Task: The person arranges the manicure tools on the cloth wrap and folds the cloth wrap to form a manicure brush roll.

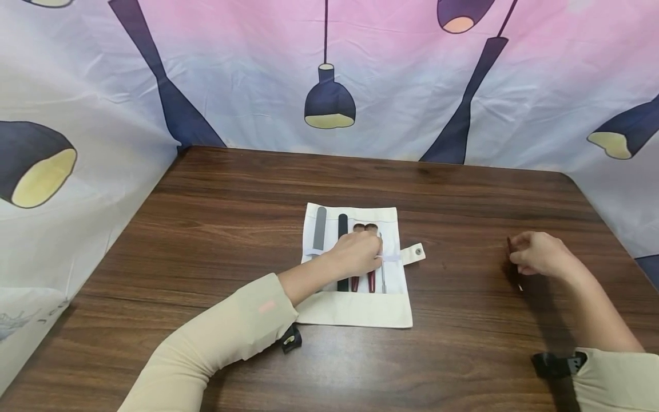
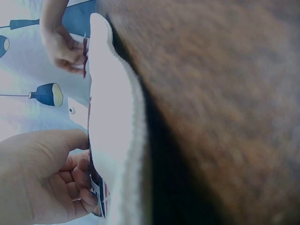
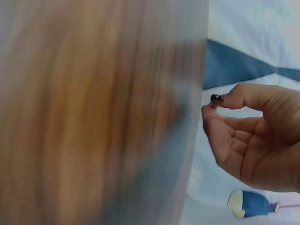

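Observation:
A white fabric tool pouch lies unrolled on the table, with tools under a pale elastic band. It holds a grey nail file, a black file, two dark red makeup brushes and a thin metal tool. My left hand is over the brushes, its curled fingers at the band and handles; I cannot tell whether it grips them. Off to the right, my right hand pinches a slim dark red stick with a light metallic tip, between thumb and fingertips above the table.
A snap tab sticks out from the pouch's right side. The brown wooden table spreads around it. Behind stands a fabric backdrop printed with lamps. A black strap circles the right wrist.

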Tool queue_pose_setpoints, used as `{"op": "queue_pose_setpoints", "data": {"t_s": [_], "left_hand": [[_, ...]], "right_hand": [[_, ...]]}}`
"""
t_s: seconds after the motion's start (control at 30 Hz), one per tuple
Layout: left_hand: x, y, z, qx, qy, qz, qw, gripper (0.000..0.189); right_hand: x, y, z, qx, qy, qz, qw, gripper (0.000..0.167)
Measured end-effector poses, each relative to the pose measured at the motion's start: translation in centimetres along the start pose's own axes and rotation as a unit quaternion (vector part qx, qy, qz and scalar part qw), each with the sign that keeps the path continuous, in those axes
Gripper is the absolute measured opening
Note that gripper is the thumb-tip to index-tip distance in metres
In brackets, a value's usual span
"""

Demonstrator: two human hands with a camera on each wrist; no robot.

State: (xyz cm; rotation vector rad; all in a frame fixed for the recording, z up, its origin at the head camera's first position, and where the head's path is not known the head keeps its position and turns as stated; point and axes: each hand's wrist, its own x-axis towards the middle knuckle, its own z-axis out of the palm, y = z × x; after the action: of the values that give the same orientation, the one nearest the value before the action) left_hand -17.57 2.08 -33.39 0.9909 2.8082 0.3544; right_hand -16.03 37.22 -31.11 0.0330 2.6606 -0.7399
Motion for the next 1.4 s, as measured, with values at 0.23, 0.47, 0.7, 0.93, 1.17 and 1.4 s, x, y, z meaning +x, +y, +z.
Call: {"op": "queue_pose_setpoints", "data": {"t_s": [0.23, 0.47, 0.7, 0.93, 1.17, 1.4], "left_hand": [[0.1, 0.0, 0.1, -0.009, 0.002, 0.002, 1.0, 0.015], [0.1, 0.0, 0.1, -0.006, 0.0, -0.002, 1.0, 0.017], [0.1, 0.0, -0.1, -0.003, -0.007, -0.004, 1.0, 0.013], [0.1, 0.2, -0.4, 0.001, -0.003, -0.003, 1.0, 0.008], [0.7, 1.0, -0.2, 0.003, 0.001, -0.006, 1.0, 0.009], [1.3, 1.3, 0.0, 0.001, -0.008, -0.016, 0.9998, 0.027]], "right_hand": [[1.0, -3.1, 0.9, 0.034, 0.074, -0.07, 0.9942, 0.06], [2.2, -6.2, 2.0, 0.107, 0.146, -0.136, 0.974, 0.056], [3.8, -9.3, 3.4, 0.271, 0.185, -0.193, 0.9246, 0.049], [5.2, -11.8, 4.7, 0.434, 0.153, -0.211, 0.8621, 0.051], [6.4, -13.3, 5.9, 0.402, 0.104, -0.193, 0.8892, 0.053], [7.4, -14.2, 7.0, 0.328, 0.028, -0.168, 0.9293, 0.058]]}}
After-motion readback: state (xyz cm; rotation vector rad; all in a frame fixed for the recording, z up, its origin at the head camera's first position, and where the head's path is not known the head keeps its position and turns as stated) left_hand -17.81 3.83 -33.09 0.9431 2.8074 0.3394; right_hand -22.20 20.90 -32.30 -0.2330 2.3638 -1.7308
